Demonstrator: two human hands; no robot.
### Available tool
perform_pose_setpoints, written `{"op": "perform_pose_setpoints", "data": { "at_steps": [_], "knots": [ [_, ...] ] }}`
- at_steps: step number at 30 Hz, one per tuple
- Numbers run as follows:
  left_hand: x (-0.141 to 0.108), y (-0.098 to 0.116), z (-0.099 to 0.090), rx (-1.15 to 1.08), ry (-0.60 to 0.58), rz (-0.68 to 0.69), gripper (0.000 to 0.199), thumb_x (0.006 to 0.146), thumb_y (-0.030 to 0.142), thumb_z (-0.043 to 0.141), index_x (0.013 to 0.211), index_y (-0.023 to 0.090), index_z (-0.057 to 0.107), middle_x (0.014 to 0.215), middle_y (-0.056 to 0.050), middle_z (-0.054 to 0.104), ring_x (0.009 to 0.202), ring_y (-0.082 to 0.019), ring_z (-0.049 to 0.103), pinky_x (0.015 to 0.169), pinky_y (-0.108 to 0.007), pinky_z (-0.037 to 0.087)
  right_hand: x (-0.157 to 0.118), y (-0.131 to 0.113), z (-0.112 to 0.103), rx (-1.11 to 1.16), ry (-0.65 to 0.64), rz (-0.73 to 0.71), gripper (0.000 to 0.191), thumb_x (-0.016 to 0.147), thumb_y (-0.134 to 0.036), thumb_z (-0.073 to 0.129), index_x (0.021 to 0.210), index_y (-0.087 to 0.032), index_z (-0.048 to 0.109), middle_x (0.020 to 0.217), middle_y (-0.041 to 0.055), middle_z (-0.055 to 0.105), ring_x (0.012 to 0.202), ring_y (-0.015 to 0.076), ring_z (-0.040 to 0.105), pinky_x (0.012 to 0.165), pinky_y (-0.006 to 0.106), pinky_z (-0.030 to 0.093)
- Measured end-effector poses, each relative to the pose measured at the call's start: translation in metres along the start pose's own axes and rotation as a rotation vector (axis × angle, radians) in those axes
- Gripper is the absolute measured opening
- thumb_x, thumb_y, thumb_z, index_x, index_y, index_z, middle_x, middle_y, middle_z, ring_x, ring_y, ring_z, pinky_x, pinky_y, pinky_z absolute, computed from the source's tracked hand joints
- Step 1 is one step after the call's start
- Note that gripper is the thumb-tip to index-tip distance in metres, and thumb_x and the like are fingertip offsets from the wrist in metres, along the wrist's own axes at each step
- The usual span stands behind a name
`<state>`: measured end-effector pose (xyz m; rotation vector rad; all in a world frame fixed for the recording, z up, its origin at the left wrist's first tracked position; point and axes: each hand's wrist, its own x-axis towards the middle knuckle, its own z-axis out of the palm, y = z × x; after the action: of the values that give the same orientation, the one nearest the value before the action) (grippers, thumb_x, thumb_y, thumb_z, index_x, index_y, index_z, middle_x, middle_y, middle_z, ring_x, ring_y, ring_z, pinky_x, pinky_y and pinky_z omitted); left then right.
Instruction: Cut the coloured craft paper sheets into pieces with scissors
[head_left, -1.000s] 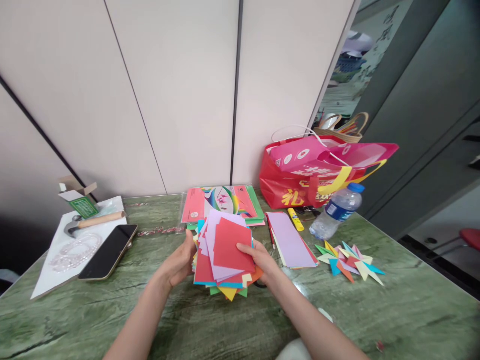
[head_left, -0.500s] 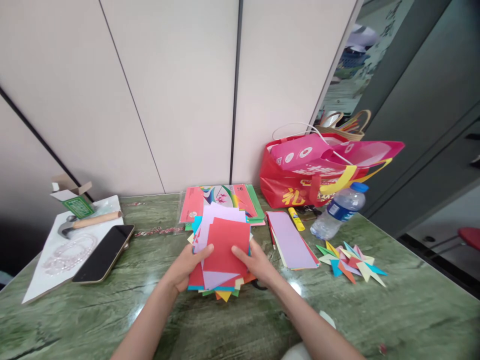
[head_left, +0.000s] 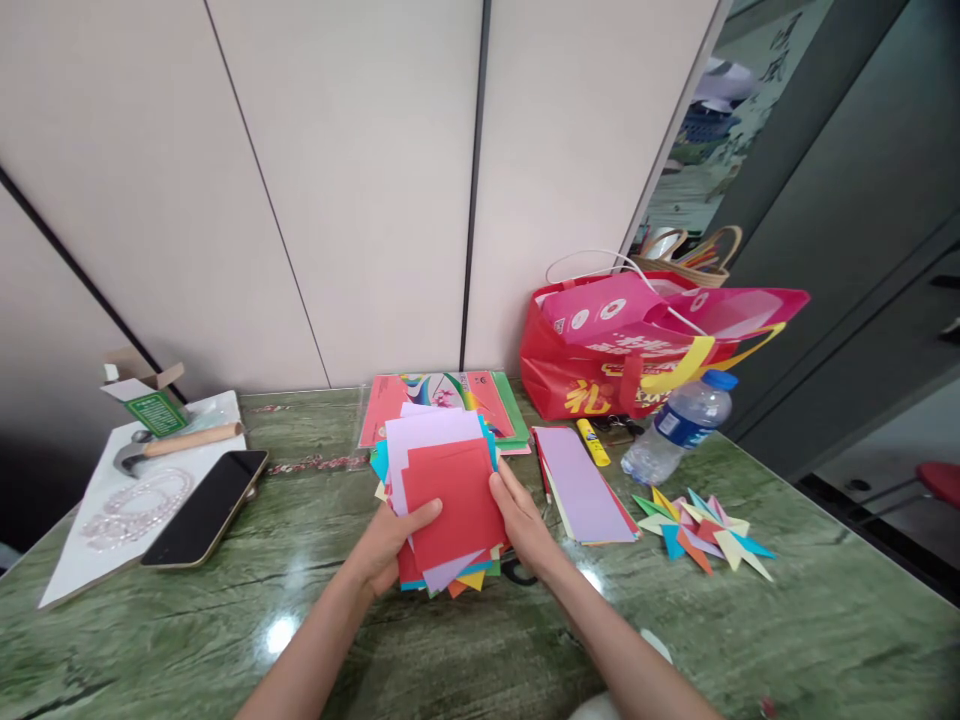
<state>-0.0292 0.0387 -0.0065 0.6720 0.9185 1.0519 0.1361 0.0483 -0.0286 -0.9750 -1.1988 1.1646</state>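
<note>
A loose stack of coloured paper squares (head_left: 454, 505) is held up over the table between my two hands, with a red sheet on top and lilac, blue, yellow and green edges fanning out below. My left hand (head_left: 390, 540) grips its left side, thumb across the red sheet and fingers hidden underneath. At the right edge my right hand (head_left: 521, 515) presses against the stack, its fingers closed along the side. Behind the stack lies a packet of coloured paper (head_left: 480, 395), partly covered by it.
To the right are lilac paper strips (head_left: 581, 485), a yellow glue stick (head_left: 593, 442), folded paper pieces (head_left: 705, 530), a water bottle (head_left: 682, 425) and a red bag (head_left: 570, 350). On the left, a phone (head_left: 206, 508) and a hammer (head_left: 180, 445) rest on a white board (head_left: 67, 560).
The stack has turned slightly and its sheets have shifted. My right thumb has moved off the red sheet's face to the stack's right edge.
</note>
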Motion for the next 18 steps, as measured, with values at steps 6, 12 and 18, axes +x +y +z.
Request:
{"op": "perform_pose_setpoints", "data": {
  "at_steps": [6,12,18],
  "knots": [
    [0.003,0.000,-0.002,-0.023,0.042,0.010,0.041,0.064,0.019,0.069,0.101,0.013,0.055,0.095,-0.011,0.068,0.086,-0.026,0.063,0.082,-0.042,0.049,0.004,0.007,-0.008,-0.105,0.324,-0.096,0.033,0.078,-0.038,0.051,0.102,-0.019,0.062,0.103,0.0073,0.065,0.096,0.0241,0.058,0.084,0.038,0.044],
    [0.002,0.001,-0.007,-0.050,0.050,-0.004,0.041,0.066,0.019,0.068,0.104,0.016,0.052,0.097,-0.009,0.068,0.088,-0.025,0.063,0.082,-0.041,0.049,0.003,-0.003,-0.009,-0.098,0.125,-0.128,0.030,0.077,-0.032,0.053,0.102,-0.020,0.064,0.104,0.0057,0.065,0.099,0.0241,0.057,0.085,0.038,0.045],
    [0.005,0.003,-0.012,-0.047,0.019,-0.042,0.039,0.064,0.022,0.069,0.100,0.014,0.054,0.095,-0.012,0.068,0.085,-0.026,0.064,0.080,-0.040,0.050,0.002,-0.006,-0.006,0.124,0.006,-0.058,0.048,0.075,-0.033,0.055,0.122,-0.025,0.047,0.118,0.0052,0.056,0.106,0.0223,0.054,0.089,0.037,0.043]
  ]
}}
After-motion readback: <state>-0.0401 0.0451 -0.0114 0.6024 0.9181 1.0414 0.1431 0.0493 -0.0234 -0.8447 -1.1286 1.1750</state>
